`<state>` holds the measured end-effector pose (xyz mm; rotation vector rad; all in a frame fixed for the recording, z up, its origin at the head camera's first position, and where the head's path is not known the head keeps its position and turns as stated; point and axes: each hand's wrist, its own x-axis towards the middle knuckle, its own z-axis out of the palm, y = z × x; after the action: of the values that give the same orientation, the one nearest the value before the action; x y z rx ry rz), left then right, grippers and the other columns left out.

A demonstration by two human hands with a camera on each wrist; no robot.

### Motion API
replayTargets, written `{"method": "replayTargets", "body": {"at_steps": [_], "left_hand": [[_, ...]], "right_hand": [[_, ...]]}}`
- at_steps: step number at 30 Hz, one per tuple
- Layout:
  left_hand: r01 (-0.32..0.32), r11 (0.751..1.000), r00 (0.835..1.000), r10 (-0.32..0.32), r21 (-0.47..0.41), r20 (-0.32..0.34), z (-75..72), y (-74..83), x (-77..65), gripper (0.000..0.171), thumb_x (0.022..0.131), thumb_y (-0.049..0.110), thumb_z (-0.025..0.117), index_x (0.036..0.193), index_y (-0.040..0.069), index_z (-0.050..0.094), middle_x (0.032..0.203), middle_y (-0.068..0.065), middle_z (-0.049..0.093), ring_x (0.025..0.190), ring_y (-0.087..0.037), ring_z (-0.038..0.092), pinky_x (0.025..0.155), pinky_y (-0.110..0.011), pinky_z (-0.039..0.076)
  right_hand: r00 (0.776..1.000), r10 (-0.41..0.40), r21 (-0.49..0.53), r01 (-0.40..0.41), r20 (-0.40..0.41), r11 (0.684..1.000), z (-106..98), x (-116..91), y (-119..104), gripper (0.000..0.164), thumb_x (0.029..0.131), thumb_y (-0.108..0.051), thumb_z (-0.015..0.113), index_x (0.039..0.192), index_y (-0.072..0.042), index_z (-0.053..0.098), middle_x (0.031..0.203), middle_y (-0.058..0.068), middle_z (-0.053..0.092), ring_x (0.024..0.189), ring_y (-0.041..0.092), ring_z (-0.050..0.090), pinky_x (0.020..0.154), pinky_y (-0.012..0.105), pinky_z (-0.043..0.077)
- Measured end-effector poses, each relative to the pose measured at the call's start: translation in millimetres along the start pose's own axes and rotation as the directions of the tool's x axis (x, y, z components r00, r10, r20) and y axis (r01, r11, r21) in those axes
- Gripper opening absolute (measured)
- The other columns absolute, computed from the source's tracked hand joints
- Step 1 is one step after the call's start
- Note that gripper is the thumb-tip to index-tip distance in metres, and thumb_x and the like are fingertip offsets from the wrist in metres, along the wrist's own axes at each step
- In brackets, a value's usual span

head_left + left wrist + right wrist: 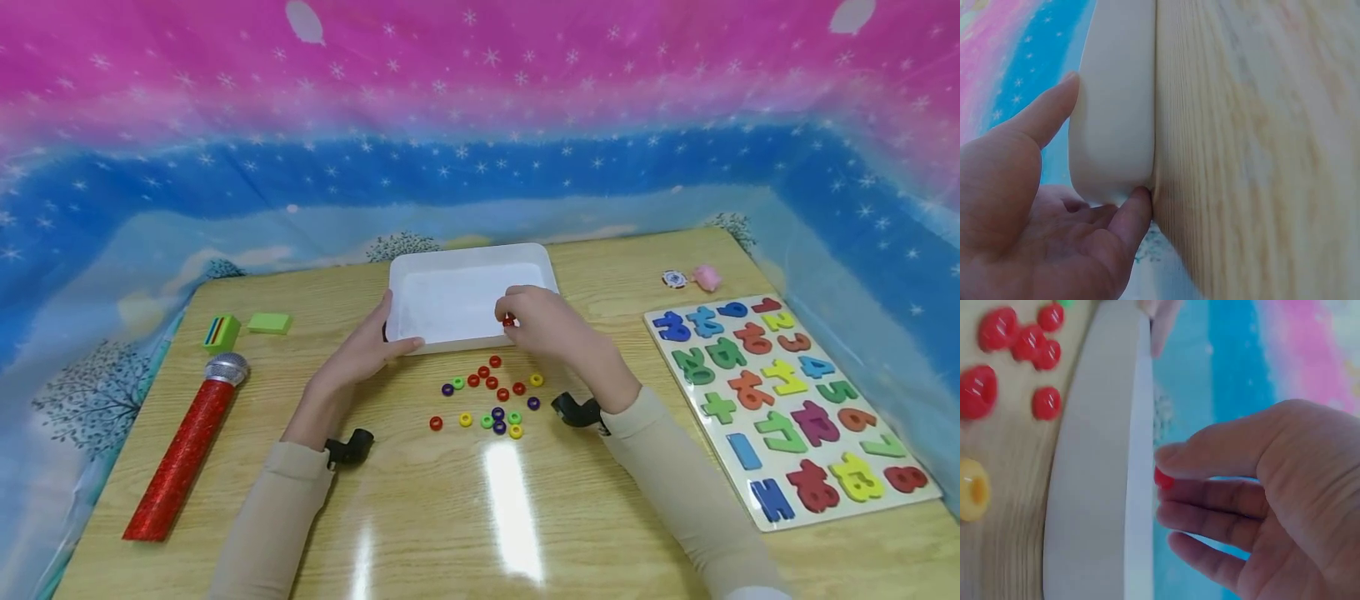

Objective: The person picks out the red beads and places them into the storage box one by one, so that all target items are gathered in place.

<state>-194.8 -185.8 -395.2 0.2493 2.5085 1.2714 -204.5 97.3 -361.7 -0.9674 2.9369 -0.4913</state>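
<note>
A white tray (465, 300) lies at the back middle of the table. My left hand (366, 343) grips its near left corner, with the thumb at the rim and the fingers around the side, as the left wrist view also shows. Over the tray's near right part, my right hand (543, 323) pinches a small red ring bead (1163, 479) between thumb and forefinger. In front of the tray, several loose ring beads lie scattered: red ones (492, 382), yellow ones (466, 419), green ones (487, 422) and purple ones (533, 403).
At the left lie a red glittery microphone (187, 450), a striped green block (222, 333) and a flat green block (270, 323). A number puzzle board (738, 492) covers the right side, with a poker chip (674, 279) and a pink pig figure (707, 277) behind it.
</note>
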Motion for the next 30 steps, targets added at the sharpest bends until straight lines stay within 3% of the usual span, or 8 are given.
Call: {"method": "replayTargets", "body": {"at_steps": [4,11,18,30], "left_hand": [[0.004,1.0,1.0,-0.004,0.001,0.012,-3.4,12.4,-8.0,0.099,0.088,0.033,0.062,0.147,0.012,-0.014,0.157,-0.008,-0.008,0.145,-0.026,0.0,0.115,-0.05,0.015],[0.005,1.0,1.0,-0.004,-0.005,0.017,-3.9,13.0,-8.9,0.099,0.088,0.033,0.063,0.147,0.012,-0.014,0.157,-0.008,-0.007,0.145,-0.026,0.002,0.115,-0.049,0.016],[-0.019,1.0,1.0,0.019,0.02,-0.021,0.8,-18.2,7.1,0.104,0.084,0.045,0.064,0.148,0.02,-0.014,0.157,-0.001,-0.006,0.145,-0.023,0.004,0.114,-0.049,0.019],[-0.022,1.0,0.999,0.023,0.009,-0.028,2.2,-19.3,8.9,0.103,0.084,0.044,0.064,0.148,0.021,-0.013,0.157,0.0,-0.004,0.145,-0.022,0.004,0.115,-0.049,0.018]], "right_hand": [[0.997,0.076,0.001,-0.076,-0.006,0.997,5.4,13.7,15.6,0.013,0.085,-0.008,0.059,0.094,-0.01,0.069,0.091,0.003,0.063,0.078,0.018,0.054,0.072,0.032,0.047],[0.983,0.182,-0.02,-0.182,-0.004,0.983,18.0,25.1,36.0,0.02,0.084,-0.004,0.054,0.095,-0.009,0.07,0.095,0.006,0.065,0.083,0.02,0.055,0.076,0.034,0.049],[0.98,0.2,-0.069,-0.2,-0.019,0.977,27.6,26.9,43.7,0.022,0.084,-0.003,0.052,0.097,-0.009,0.069,0.097,0.008,0.064,0.082,0.022,0.056,0.075,0.036,0.049],[0.98,0.198,-0.081,-0.2,-0.025,0.976,32.9,28.4,49.3,0.02,0.083,-0.004,0.054,0.095,-0.01,0.068,0.093,0.006,0.063,0.075,0.02,0.052,0.064,0.033,0.044]]}}
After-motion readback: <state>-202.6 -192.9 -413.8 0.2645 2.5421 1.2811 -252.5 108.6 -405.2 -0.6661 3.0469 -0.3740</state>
